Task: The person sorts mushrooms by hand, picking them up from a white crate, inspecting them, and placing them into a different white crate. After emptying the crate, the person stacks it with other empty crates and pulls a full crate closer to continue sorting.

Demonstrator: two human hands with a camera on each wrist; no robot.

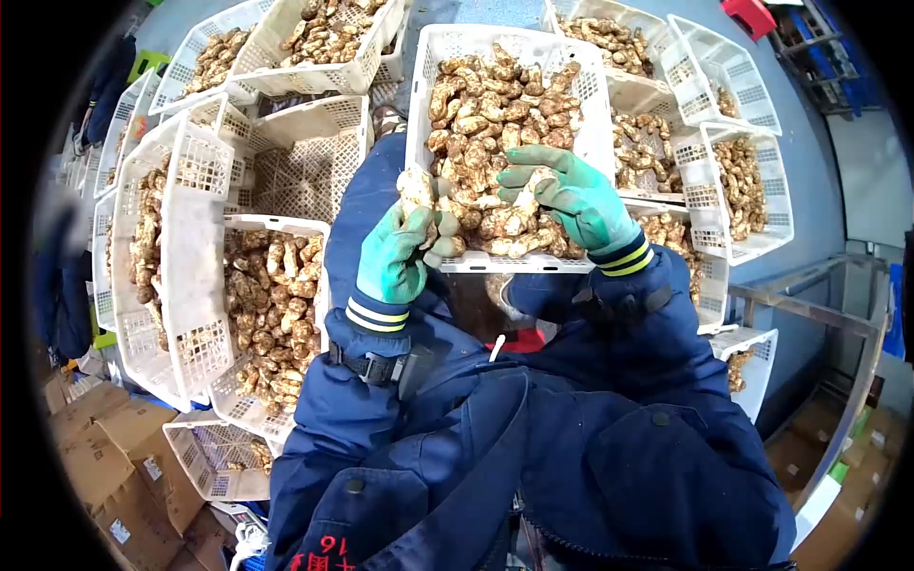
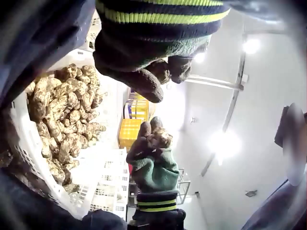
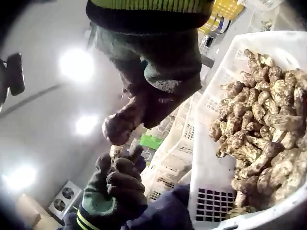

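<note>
Both hands wear green gloves with dark fingertips above a white crate [image 1: 509, 38] heaped with brown-and-white mushrooms [image 1: 495, 109], which look like matsutake. My left hand [image 1: 388, 257], at the crate's near left corner, grips a pale thick-stemmed mushroom [image 1: 415, 190] that points upward. Over the near right part of the heap, my right hand [image 1: 581, 205] pinches another mushroom [image 1: 522, 211] between thumb and fingers. In the right wrist view, this mushroom's rounded brown end [image 3: 117, 129] juts from the right hand, close above the left hand [image 3: 115, 187].
More white crates of mushrooms stand on both sides, including a full one [image 1: 276, 314] beside the left arm and a tilted one [image 1: 747, 190] at right. One crate [image 1: 305, 171] at left shows its bare mesh bottom. Cardboard boxes [image 1: 114, 457] lie lower left; a metal frame [image 1: 809, 309] stands right.
</note>
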